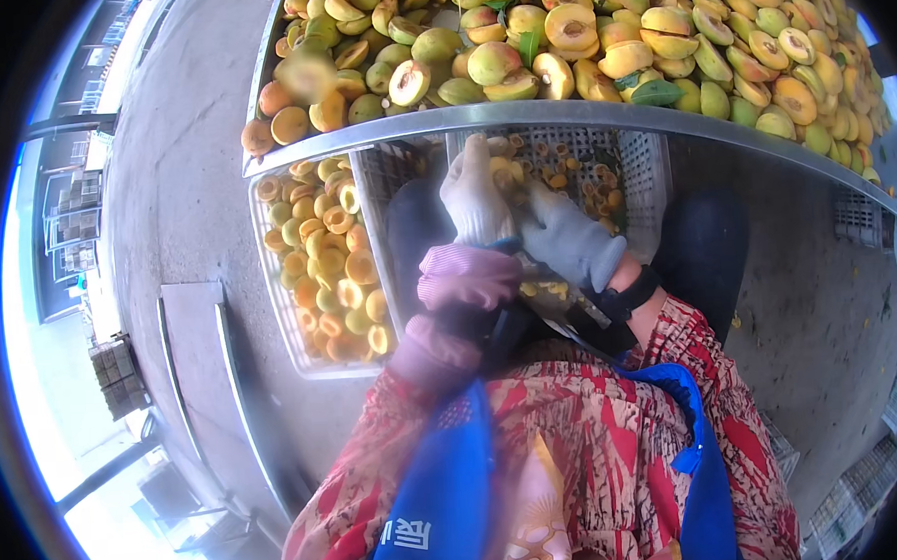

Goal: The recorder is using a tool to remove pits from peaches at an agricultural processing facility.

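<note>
My left hand, in a white knit glove with a pink sleeve cuff behind it, is curled just below the metal table rim. Close on its right is my right hand, in a grey-white glove with a black band at the wrist. Yellow fruit shows between the two hands, blurred; I cannot tell whether either hand grips it or it lies below them. Beneath the hands stands a plastic crate with small brown and yellow pit pieces in it. Both palms are hidden.
A metal-rimmed table carries a heap of halved peach-like or apricot-like fruit with some leaves. At left, a white crate holds pitted halves. My knees flank the middle crate. A flat metal-edged cart or board lies farther left.
</note>
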The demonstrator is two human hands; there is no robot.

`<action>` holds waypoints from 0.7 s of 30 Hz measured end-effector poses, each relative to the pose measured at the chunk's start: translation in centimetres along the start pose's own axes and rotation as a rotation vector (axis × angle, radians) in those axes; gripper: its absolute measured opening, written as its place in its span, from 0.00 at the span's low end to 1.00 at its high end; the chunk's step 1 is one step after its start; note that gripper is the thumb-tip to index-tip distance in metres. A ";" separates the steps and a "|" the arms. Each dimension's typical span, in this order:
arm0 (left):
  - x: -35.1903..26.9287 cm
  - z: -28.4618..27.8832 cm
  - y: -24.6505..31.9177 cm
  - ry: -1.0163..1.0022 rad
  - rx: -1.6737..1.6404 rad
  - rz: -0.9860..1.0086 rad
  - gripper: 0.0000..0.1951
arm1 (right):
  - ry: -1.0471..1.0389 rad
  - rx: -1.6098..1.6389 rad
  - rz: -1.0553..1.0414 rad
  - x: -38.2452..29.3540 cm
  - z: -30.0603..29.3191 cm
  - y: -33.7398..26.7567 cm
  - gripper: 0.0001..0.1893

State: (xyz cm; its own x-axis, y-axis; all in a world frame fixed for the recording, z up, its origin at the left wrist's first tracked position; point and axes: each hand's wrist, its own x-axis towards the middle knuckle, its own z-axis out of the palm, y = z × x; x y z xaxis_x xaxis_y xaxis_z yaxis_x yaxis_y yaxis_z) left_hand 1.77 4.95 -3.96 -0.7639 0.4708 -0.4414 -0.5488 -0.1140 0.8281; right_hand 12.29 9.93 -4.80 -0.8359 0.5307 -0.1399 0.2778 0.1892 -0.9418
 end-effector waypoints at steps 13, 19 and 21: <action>0.2 -1.4 -2.5 -0.135 0.714 0.604 0.10 | -0.384 0.330 0.322 -1.3 -3.4 -0.2 0.12; -0.4 -1.8 -1.2 -0.401 0.385 0.017 0.13 | -0.462 0.587 0.489 -2.8 -3.9 0.3 0.08; -1.7 -0.6 -0.3 -0.286 0.333 -0.079 0.10 | -0.455 0.616 0.486 -3.0 -3.7 0.4 0.08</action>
State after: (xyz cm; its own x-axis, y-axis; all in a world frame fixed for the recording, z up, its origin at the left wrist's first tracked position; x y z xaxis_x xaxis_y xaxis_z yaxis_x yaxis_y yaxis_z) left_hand 2.98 3.65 -3.70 -0.5739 0.6951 -0.4329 -0.4263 0.1978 0.8827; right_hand 16.66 11.52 -3.60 -0.8351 0.0343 -0.5490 0.4560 -0.5152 -0.7257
